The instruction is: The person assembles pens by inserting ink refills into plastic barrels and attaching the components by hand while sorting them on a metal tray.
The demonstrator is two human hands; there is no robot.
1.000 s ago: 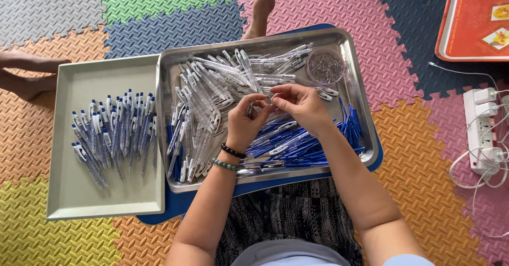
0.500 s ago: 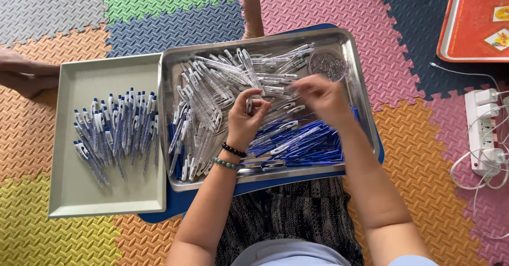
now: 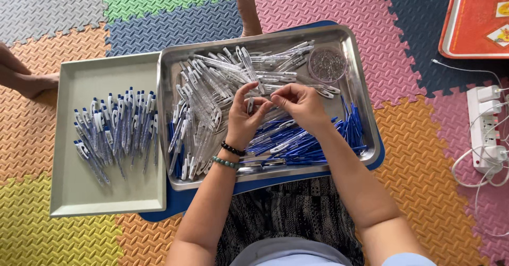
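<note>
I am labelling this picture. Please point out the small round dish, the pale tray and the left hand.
small round dish (image 3: 327, 64), head view, on its middle.
pale tray (image 3: 106, 197), head view, on its bare floor.
left hand (image 3: 245, 115), head view, on its back.

The orange tray is cut off at the upper right edge. The small part pinched between both hands' fingertips is too small to identify.

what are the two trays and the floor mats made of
Right tray: looks like stainless steel, shiny with bright reflections and a rolled rim. Left tray: matte, pale grey-green, no glare; painted metal or plastic, hard to tell. Floor mats: seemingly soft foam, coloured squares with a stamped diamond texture and interlocking toothed edges.
</note>
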